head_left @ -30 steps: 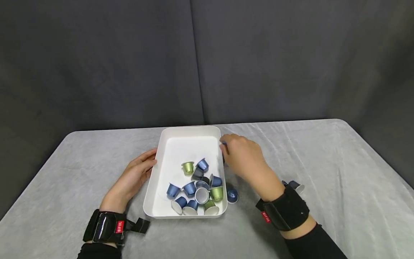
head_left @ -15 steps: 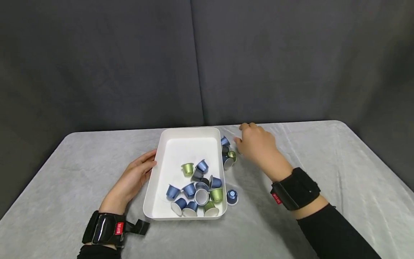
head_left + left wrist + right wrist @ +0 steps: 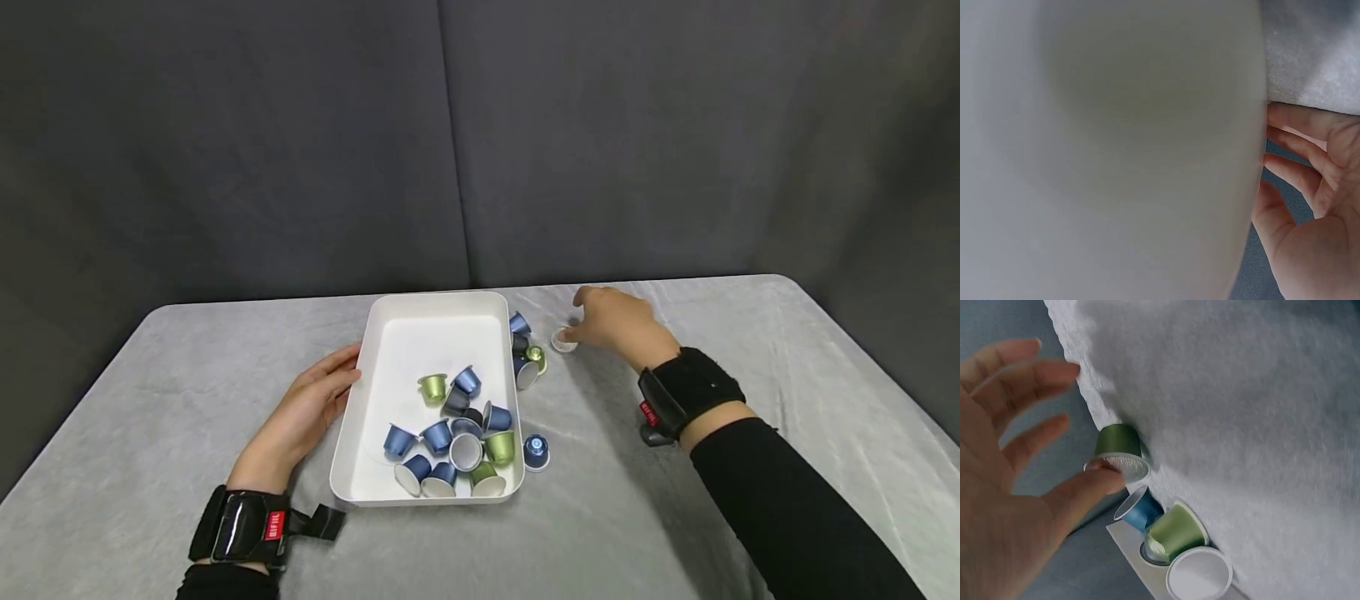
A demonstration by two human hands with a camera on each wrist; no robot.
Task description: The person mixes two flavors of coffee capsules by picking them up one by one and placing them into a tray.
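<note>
A grey cloth-covered table [image 3: 675, 500] carries everything, and on it a white tray [image 3: 431, 329] lies with its long left wall against the left hand [image 3: 303, 412], whose straight, relaxed fingers rest flat along that wall; the left wrist view shows the same fingertips [image 3: 1297, 119] touching the pale side of the tray. Inside the tray, on the side away from that hand and toward its near end, sits a loose heap of blue, green and dark capsules [image 3: 457, 433]. The right hand [image 3: 618, 321] reaches out over the cloth well to the right of the tray, fingers spread wide and gripping nothing. Just at the tip of its thumb [image 3: 1094, 481] lies a green capsule [image 3: 1119, 447] on its side, foil face turned toward the thumb, the two touching or very nearly so. Past that capsule, on the thumb side of the right hand, a small cluster of capsules [image 3: 525, 350] crowds against the tray's outer right wall. A single blue capsule [image 3: 536, 452] stands apart, nearer the person than the right hand
</note>
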